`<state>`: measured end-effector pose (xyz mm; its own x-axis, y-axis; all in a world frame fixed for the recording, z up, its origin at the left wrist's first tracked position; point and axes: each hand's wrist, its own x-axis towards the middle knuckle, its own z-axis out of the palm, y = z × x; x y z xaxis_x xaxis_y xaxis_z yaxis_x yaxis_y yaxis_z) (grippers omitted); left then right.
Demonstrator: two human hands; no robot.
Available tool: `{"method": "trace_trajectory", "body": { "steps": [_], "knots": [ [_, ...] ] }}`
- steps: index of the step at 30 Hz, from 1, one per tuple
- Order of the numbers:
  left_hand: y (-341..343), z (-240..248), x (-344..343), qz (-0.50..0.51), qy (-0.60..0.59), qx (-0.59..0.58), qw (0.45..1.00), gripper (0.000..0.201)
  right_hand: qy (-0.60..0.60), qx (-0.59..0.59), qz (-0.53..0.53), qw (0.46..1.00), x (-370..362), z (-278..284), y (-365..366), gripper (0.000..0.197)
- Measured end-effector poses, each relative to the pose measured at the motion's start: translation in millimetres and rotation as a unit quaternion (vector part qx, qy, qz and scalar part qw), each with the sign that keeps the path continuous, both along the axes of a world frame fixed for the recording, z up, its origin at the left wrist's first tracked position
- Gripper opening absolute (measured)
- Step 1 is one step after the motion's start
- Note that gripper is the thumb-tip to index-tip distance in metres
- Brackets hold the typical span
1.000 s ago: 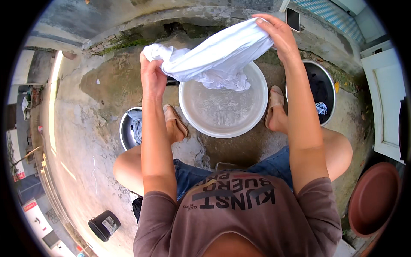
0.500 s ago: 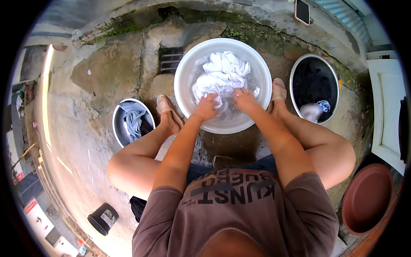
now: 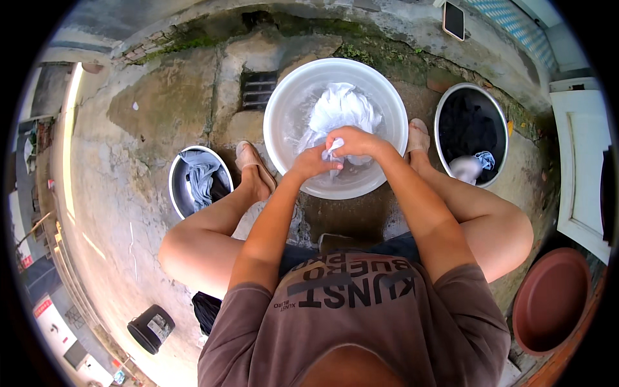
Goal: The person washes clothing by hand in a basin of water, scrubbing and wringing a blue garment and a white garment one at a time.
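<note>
Taking the wide round white plastic basin [image 3: 278, 159] as the centre of the clock, it stands on the concrete floor [image 3: 155, 226] and holds clear-looking water and a bunched white cloth [image 3: 345, 111]. The cloth's bulk spreads around the middle of the basin and toward 1 o'clock, with one end drawn to 6 o'clock, where both hands are. The right hand [image 3: 353, 142] is curled nearly closed around a gathered fold; the left hand [image 3: 314, 162], just beside it at 7 o'clock, is partly closed on the same fold, its thumb stretched out.

At 3 o'clock an oval-looking silver metal basin [image 3: 438, 126] holds black clothing [image 3: 465, 124], a small blue-and-white patterned bundle [image 3: 485, 160] and, at its own 6 o'clock, a pale item too blurred to tell. At 8 o'clock a smaller silver metal basin [image 3: 173, 187] contains grey-blue fabric [image 3: 202, 177] and something dark. A reddish-brown round basin [image 3: 552, 301] sits at 4 o'clock.

At half past 7 a black plastic bucket [image 3: 143, 330] bears a pale label [image 3: 159, 327], its print too small to read. Large dark lettering [image 3: 351, 290] crosses the brown T-shirt [image 3: 361, 329], upside down from here
</note>
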<state>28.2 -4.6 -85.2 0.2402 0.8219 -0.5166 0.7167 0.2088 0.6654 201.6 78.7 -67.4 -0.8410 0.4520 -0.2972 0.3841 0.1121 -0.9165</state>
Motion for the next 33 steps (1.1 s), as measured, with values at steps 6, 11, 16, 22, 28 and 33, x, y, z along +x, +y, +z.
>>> {"method": "trace_trajectory", "body": {
  "steps": [6, 11, 16, 22, 28, 33],
  "knots": [
    [19, 78, 3, 0.234, -0.275, -0.035, 0.932, 0.035, 0.235, -0.169, -0.239, 0.927, -6, 48, 24, 0.034],
    [30, 169, 27, 0.320, -0.485, 0.067, 0.811, 0.025, 0.097, -0.242, -0.312, 0.914, -4, -36, 10, 0.073],
    [51, 190, -11, 0.354, -0.412, 0.142, 0.828, 0.025, -0.029, -0.175, -0.166, 0.970, -12, -21, 4, 0.076],
    [74, 98, -75, 0.351, -0.115, 0.165, 0.915, 0.046, 0.087, -0.362, -0.180, 0.910, 30, 25, 25, 0.054],
    [89, 48, -58, 0.406, 0.011, 0.234, 0.883, 0.062, 0.042, -0.326, -0.253, 0.910, 47, -23, 39, 0.059],
    [80, -24, -13, 0.254, 0.016, 0.268, 0.929, 0.041, -0.170, 0.210, -0.340, 0.901, 64, -113, 27, 0.069]
  ]
}}
